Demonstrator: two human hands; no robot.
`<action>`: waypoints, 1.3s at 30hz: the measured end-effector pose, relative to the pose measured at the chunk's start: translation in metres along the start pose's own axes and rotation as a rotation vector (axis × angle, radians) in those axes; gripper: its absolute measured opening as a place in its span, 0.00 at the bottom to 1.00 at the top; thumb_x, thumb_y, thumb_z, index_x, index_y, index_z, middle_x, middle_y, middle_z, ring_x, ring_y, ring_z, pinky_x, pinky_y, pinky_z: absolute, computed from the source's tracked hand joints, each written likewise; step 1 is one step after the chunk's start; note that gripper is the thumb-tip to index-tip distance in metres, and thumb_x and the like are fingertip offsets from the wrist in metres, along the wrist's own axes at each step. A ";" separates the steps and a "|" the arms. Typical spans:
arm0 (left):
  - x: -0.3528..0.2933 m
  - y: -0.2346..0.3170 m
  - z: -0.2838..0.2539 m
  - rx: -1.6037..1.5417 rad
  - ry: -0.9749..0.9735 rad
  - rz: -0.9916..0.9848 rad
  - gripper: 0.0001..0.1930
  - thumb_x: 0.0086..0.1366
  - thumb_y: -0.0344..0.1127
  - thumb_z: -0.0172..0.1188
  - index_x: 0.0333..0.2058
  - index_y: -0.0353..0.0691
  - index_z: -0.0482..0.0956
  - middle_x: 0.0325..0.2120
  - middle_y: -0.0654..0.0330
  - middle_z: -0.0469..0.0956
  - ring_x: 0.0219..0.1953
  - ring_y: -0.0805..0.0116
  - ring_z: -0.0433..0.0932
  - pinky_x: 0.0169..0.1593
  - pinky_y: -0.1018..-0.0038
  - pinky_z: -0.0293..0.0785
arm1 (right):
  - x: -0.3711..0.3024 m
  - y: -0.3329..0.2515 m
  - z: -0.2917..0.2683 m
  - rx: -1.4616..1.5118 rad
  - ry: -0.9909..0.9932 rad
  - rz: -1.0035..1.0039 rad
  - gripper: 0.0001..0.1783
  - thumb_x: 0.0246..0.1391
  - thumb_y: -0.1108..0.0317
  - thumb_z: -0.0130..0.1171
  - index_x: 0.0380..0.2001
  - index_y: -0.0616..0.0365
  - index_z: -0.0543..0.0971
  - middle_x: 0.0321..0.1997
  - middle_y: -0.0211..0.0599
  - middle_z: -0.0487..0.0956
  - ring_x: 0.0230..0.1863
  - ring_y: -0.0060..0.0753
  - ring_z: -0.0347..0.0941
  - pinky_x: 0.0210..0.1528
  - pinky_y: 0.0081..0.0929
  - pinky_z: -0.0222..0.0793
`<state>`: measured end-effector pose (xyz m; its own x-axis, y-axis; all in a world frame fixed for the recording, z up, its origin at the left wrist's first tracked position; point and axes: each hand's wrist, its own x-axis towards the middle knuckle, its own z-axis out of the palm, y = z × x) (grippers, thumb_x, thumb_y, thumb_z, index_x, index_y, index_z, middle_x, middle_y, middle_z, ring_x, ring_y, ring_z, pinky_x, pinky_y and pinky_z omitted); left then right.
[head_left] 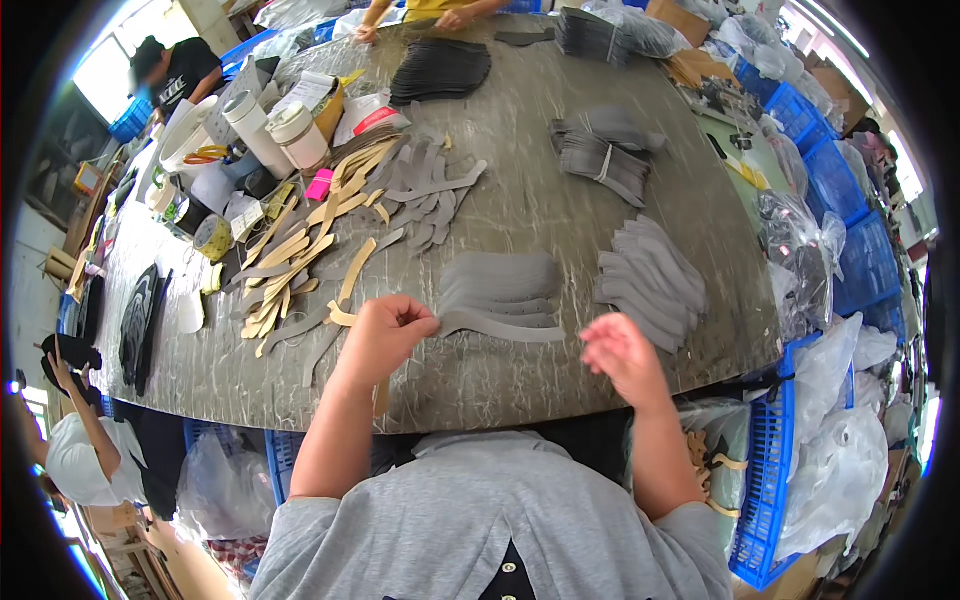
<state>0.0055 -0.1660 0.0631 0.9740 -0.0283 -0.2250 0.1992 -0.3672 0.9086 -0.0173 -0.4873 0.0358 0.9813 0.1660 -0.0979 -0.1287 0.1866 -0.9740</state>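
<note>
The left hand (385,335) pinched the end of a grey curved strip (500,327) off the fanned stack (498,285) while the right hand (622,352) hovered loosely curled, holding nothing, seemingly mid-pickup.

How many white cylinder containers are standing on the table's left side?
2. One white cylinder container stands upright by the white bowl; a shorter one stands just right of it. Clutter around them may hide others.

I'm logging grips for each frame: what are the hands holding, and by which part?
The left hand pinches the left tip of a curved grey strip on the table. The right hand is blurred; nothing visibly held.
</note>
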 end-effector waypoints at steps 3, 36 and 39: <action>0.000 -0.001 0.000 0.008 -0.018 -0.006 0.05 0.56 0.30 0.65 0.28 0.35 0.81 0.16 0.69 0.72 0.18 0.85 0.65 0.21 0.83 0.58 | 0.031 0.021 0.016 0.044 -0.101 0.035 0.06 0.53 0.76 0.63 0.31 0.57 0.75 0.27 0.22 0.74 0.29 0.13 0.68 0.32 0.14 0.66; 0.040 -0.043 0.017 0.327 -0.074 -0.037 0.07 0.53 0.31 0.65 0.29 0.33 0.82 0.19 0.56 0.78 0.22 0.69 0.75 0.30 0.71 0.72 | 0.058 0.059 0.030 -0.634 0.192 -0.089 0.09 0.46 0.77 0.67 0.24 0.62 0.75 0.20 0.24 0.73 0.23 0.13 0.64 0.26 0.16 0.63; 0.040 -0.044 0.017 0.325 -0.072 -0.041 0.07 0.52 0.31 0.65 0.29 0.33 0.82 0.19 0.56 0.79 0.22 0.69 0.75 0.30 0.71 0.72 | 0.058 0.061 0.030 -0.653 0.194 -0.110 0.09 0.46 0.76 0.67 0.25 0.62 0.75 0.19 0.28 0.74 0.22 0.16 0.66 0.26 0.19 0.65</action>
<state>0.0340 -0.1667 0.0079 0.9533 -0.0688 -0.2941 0.1821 -0.6460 0.7413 0.0273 -0.4378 -0.0228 0.9994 -0.0079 0.0329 0.0260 -0.4394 -0.8979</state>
